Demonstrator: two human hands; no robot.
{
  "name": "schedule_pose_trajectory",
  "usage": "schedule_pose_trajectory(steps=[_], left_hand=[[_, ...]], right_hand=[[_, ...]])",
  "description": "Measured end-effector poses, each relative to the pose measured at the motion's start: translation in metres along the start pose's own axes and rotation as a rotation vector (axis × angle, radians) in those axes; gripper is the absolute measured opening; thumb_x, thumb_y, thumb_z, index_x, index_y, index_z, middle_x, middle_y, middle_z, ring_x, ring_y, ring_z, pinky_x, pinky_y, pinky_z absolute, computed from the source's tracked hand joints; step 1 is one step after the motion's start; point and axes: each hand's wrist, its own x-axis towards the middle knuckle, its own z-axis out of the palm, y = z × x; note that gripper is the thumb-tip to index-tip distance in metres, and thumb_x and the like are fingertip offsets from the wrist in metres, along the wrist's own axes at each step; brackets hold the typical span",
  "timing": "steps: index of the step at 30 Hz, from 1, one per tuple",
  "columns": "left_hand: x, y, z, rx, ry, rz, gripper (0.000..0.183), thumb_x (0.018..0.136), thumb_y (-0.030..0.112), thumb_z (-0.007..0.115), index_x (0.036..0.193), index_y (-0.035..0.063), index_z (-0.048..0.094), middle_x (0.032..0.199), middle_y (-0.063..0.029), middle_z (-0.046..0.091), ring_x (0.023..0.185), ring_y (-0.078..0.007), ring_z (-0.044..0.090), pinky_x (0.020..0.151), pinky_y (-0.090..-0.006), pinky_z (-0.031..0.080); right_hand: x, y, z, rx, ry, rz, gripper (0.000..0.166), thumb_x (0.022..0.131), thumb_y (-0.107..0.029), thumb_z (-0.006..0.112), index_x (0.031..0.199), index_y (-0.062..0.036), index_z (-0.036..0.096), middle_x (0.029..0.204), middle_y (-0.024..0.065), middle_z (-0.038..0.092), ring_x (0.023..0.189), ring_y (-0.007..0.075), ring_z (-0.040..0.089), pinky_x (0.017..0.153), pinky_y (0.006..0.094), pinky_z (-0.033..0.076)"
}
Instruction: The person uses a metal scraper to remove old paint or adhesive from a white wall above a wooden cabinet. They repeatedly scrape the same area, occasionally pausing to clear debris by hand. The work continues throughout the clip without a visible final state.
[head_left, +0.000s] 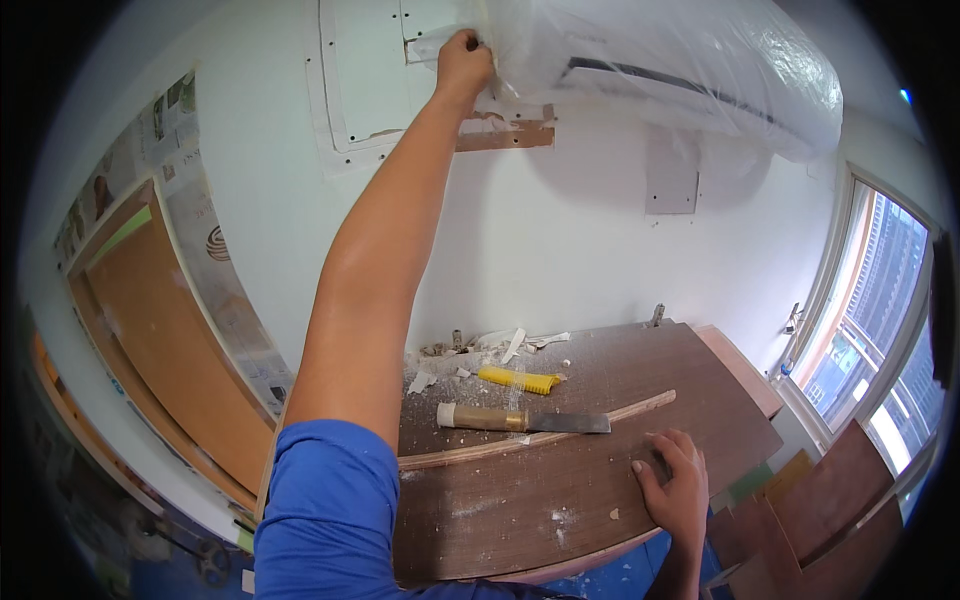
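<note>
My left hand (465, 67) is raised to the wall, its fingers curled at the edge of a wall patch beside the plastic sheeting (675, 67) around a wall-mounted air conditioner; what its fingers touch is hidden. Below it, brown board (536, 136) shows in a cut-out. My right hand (679, 480) rests with fingers apart on the dark wooden board (555, 487), holding nothing. Left of it lie a wide-bladed knife or chisel (487, 418) with a pale handle, a long thin wood strip (645, 405) partly under the blade, and a yellow plastic-handled tool (517, 379).
Torn white scraps (514, 345) and dust lie along the board's wall side. A metal fitting (658, 315) stands at its back edge. On the left is a framed wooden door panel (180, 337); on the right, a window (862, 300) above stacked wooden panels (832, 495).
</note>
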Motion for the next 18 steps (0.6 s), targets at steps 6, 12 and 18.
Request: schedule_pose_trajectory(steps=[6,12,18], left_hand=[[0.026,0.005,-0.007,0.266,0.053,0.214,0.039,0.094,0.004,0.06,0.131,-0.0049,0.069,0.118,-0.0151,0.076,0.111,-0.028,0.073,0.105,-0.0386,0.053],[0.055,-0.004,-0.006,-0.114,0.092,0.011,0.042,0.102,0.008,0.065,0.143,0.0,0.066,0.139,-0.0203,0.071,0.13,-0.0304,0.065,0.114,-0.04,0.05],[0.07,0.006,-0.001,-0.347,0.187,-0.239,0.046,0.101,0.008,0.059,0.146,-0.0049,0.061,0.13,-0.0244,0.073,0.125,-0.0345,0.068,0.107,-0.0424,0.054]], right_hand=[[0.002,0.005,0.001,0.021,-0.004,-0.002,0.038,0.085,-0.015,0.082,0.122,-0.0088,0.076,0.13,0.013,0.07,0.116,0.0384,0.064,0.103,0.046,0.05],[0.004,0.007,0.005,0.044,-0.007,-0.01,0.039,0.084,-0.014,0.082,0.122,-0.0083,0.076,0.129,0.0129,0.071,0.116,0.0383,0.064,0.103,0.0458,0.05],[0.003,0.006,0.002,0.081,-0.015,0.003,0.039,0.083,-0.013,0.083,0.121,-0.0071,0.076,0.127,0.0136,0.072,0.117,0.038,0.065,0.103,0.0452,0.049]])
